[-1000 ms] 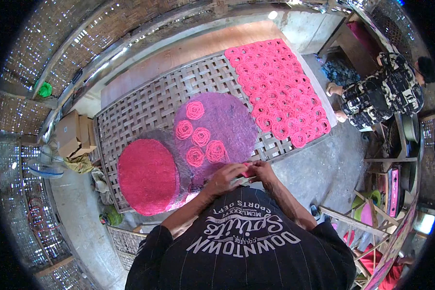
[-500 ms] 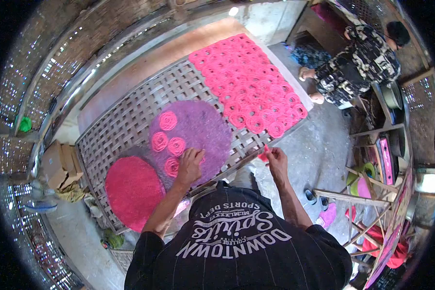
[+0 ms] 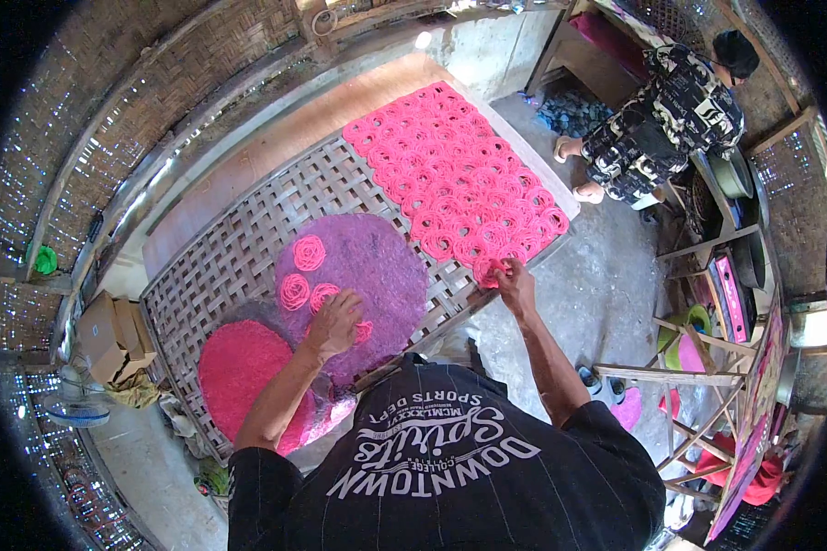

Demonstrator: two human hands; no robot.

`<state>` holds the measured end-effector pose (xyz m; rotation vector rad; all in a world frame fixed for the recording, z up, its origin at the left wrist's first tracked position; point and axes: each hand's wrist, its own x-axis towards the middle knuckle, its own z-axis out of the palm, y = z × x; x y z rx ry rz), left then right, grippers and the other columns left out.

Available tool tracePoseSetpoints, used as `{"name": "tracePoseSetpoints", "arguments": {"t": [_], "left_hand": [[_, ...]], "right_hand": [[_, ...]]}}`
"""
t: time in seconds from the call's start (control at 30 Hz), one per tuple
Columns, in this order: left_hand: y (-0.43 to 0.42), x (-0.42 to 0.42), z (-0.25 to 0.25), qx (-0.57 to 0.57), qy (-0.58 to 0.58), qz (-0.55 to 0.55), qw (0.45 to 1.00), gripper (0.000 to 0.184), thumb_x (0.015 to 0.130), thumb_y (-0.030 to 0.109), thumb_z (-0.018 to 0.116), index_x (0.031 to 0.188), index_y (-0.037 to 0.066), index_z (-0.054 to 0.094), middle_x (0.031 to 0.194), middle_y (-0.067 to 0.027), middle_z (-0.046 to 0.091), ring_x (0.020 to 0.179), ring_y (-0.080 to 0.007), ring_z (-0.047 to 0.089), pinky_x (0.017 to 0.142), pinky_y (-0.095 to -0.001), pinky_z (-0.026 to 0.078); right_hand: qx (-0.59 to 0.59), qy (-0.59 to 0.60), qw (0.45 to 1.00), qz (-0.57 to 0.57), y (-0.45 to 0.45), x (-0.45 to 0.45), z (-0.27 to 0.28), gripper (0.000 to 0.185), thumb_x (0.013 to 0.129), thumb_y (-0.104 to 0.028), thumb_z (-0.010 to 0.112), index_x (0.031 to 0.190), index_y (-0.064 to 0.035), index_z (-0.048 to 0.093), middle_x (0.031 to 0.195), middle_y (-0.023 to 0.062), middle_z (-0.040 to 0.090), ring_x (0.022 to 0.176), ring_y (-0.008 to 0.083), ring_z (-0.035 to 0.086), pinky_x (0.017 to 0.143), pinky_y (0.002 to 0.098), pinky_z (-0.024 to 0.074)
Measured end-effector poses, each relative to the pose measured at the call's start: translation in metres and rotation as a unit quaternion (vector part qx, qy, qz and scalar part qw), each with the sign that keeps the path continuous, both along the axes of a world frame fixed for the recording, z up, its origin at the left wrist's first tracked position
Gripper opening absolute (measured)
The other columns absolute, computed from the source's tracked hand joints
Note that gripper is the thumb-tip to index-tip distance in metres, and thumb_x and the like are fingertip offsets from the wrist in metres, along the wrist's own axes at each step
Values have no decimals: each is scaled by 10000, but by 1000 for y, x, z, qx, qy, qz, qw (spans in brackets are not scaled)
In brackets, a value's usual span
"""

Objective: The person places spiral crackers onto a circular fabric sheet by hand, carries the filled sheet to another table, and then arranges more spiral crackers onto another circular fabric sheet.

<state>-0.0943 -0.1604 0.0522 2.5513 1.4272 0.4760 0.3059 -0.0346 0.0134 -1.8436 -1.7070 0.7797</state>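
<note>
My left hand [image 3: 337, 321] rests with fingers apart on the purple round mat [image 3: 386, 257], over some of its pink coils. Other pink coils, one of them a pink coil [image 3: 309, 253], lie flat on the same mat. At the near corner of the pink coil sheet [image 3: 459, 174], my right hand [image 3: 516, 283] has its fingers pinched; what they hold, if anything, is too small to make out. A red round mat [image 3: 248, 376] lies at the left, partly beside the purple one.
Everything lies on a woven bamboo table [image 3: 276, 207]. A cardboard box [image 3: 110, 340] stands off its left end. Another person [image 3: 671, 129] in patterned clothes is beyond the right end. A wooden frame [image 3: 675, 375] and sandals [image 3: 590, 379] are at the lower right.
My right hand has moved from near my body out to the near corner of the pink sheet. My left hand has come away from the other and onto the purple mat. The view has shifted.
</note>
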Motion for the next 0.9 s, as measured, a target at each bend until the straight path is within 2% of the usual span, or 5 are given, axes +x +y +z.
{"name": "tracePoseSetpoints", "arguments": {"t": [0.13,0.33,0.5,0.73,0.9], "left_hand": [[-10,-14,-8,-6,-55,-56,997,240,638,58,614,877,38,624,985,-119,601,1024,-291,569,856,-439,451],[-33,-23,24,-155,-44,-39,986,236,616,55,638,849,65,601,869,-92,657,850,-308,646,754,-427,515],[-56,-5,28,-243,-259,95,930,191,699,72,618,888,46,611,777,-101,643,693,-284,649,618,-370,512],[-25,67,57,-175,-349,224,893,176,747,87,631,913,30,619,835,-126,662,728,-300,656,651,-383,519],[-2,118,57,-37,-253,9,967,331,756,76,672,1085,39,645,1155,-155,628,1099,-330,597,942,-432,469]], "right_hand": [[-4,-126,992,28,1,-4,17,384,858,-278,640,1161,-45,606,988,207,681,894,392,663,765,482,529],[55,-184,981,25,-16,-22,42,385,860,-314,624,1157,-69,615,1035,164,653,868,380,661,757,473,525],[-107,86,983,126,-54,-76,53,420,853,-395,684,1066,-33,668,915,131,706,823,276,682,734,400,531],[-482,319,805,133,-75,-126,100,548,941,-520,570,943,17,679,821,89,705,703,158,669,626,337,543],[-406,422,810,-11,-63,-117,71,376,936,-391,637,955,-18,676,824,64,677,696,168,660,583,284,525]]}}
